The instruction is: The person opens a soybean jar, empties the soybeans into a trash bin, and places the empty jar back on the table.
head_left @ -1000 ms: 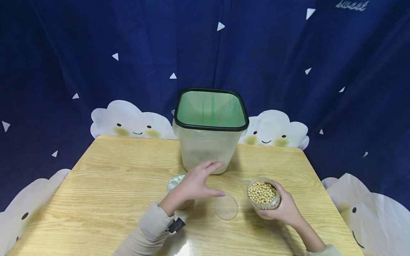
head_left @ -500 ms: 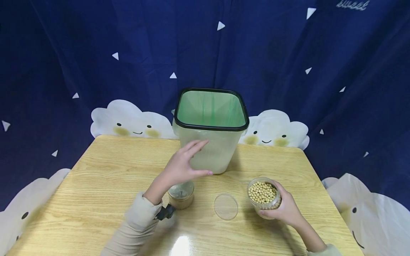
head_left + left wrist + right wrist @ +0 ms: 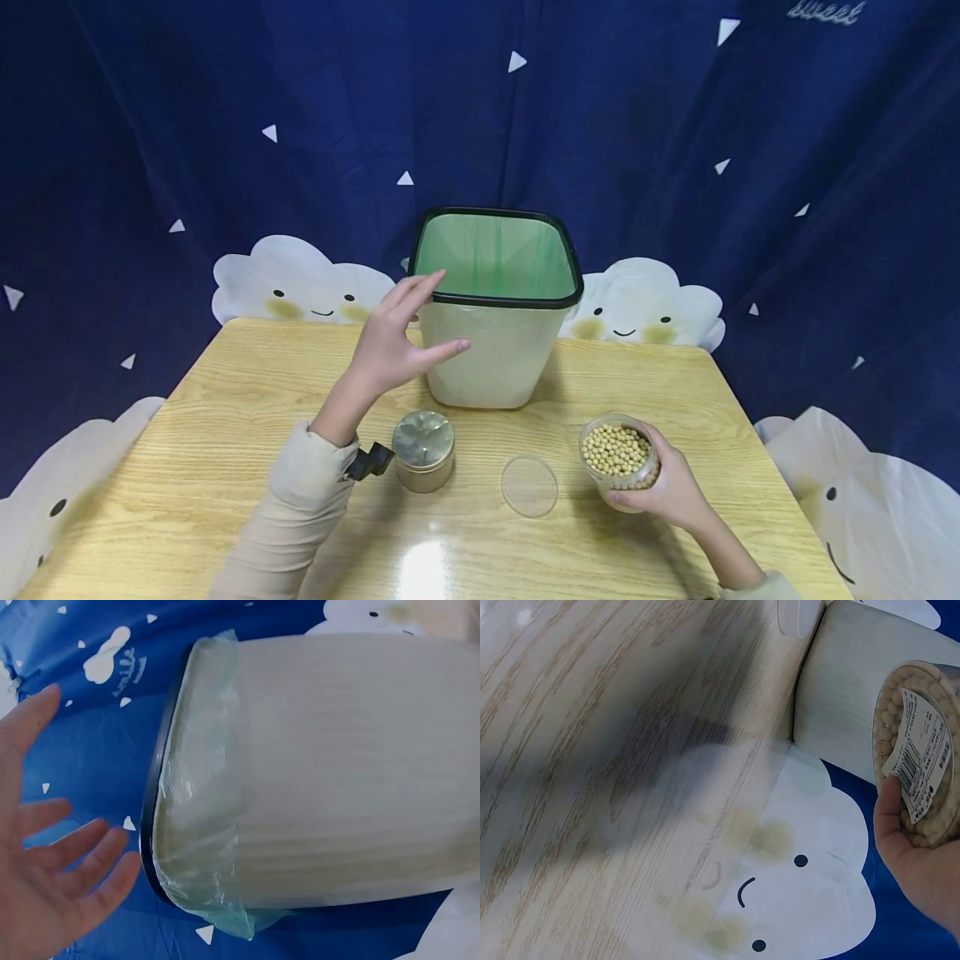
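My right hand grips a clear jar of soybeans, its lidless mouth tipped towards the head camera. In the right wrist view the jar's base shows, with a white barcode label on it and the thumb pressed against its edge. My left hand is raised in front of the bin, thumb and fingers spread, with nothing held. Its fingertips overlap the bin's black rim in the head view. Between the hands on the table lies a thin, clear round disc. Below the left hand stands a small round canister with a silvery top.
The whitish bin stands at the back middle of the wooden table, lined with a thin green bag folded over its rim. Behind hangs a dark blue curtain with white clouds and triangles. Glare shows at the front edge.
My left hand has moved up and to the left, from above the disc to the bin's rim, uncovering the canister. The right hand and jar have stayed almost still.
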Demonstrator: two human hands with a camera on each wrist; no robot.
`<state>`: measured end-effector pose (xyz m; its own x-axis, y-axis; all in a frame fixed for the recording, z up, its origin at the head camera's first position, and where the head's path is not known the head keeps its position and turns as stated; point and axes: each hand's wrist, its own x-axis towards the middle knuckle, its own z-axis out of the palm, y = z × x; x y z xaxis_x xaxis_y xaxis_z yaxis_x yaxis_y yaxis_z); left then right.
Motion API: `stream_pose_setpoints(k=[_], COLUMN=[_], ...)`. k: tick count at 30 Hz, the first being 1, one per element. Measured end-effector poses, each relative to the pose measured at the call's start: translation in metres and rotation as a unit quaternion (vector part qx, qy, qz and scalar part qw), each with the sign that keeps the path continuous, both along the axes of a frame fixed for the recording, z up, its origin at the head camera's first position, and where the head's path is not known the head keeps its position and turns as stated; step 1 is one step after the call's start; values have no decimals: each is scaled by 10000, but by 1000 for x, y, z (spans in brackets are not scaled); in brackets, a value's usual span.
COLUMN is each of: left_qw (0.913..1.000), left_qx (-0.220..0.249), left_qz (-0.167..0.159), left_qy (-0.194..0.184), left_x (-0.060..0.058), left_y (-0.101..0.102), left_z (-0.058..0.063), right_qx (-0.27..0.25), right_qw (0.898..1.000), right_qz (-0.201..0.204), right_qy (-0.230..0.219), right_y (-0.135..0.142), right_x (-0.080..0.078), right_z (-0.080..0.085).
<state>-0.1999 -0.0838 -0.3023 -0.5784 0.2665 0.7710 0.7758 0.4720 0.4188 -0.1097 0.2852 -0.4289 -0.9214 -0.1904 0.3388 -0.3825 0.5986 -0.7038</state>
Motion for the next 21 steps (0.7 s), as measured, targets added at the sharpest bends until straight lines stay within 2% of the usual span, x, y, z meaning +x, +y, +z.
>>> stream_pose_setpoints(k=[4, 7, 10, 13, 17, 21], left_qw=[9977, 9943, 9898, 9821, 9685, 9595], left_qx=[186, 192, 81, -126, -388, -508], left_qz=[576, 1039, 1389, 1601, 1635, 1518], left_qy=[304, 170, -292, -981, -1839, -2318], left_x=[-11, -19, -26, -35, -47, -58], left_y=[-2, -2, -3, -4, -6, -6], left_z=[4, 6, 7, 8, 9, 8], right_qx=[-1, -11, -4, 11, 27, -11], right_qw=[10000, 10000, 10000, 10000, 9999, 10000], right_qz=[-34, -10, -16, -58, -97, -93], right_qy=[-6, -6, 9, 19, 8, 8], right_y=[0, 0, 0, 0, 1, 1], right_x=[0, 0, 1, 1, 0, 1], right_z=[1, 2, 3, 3, 3, 4])
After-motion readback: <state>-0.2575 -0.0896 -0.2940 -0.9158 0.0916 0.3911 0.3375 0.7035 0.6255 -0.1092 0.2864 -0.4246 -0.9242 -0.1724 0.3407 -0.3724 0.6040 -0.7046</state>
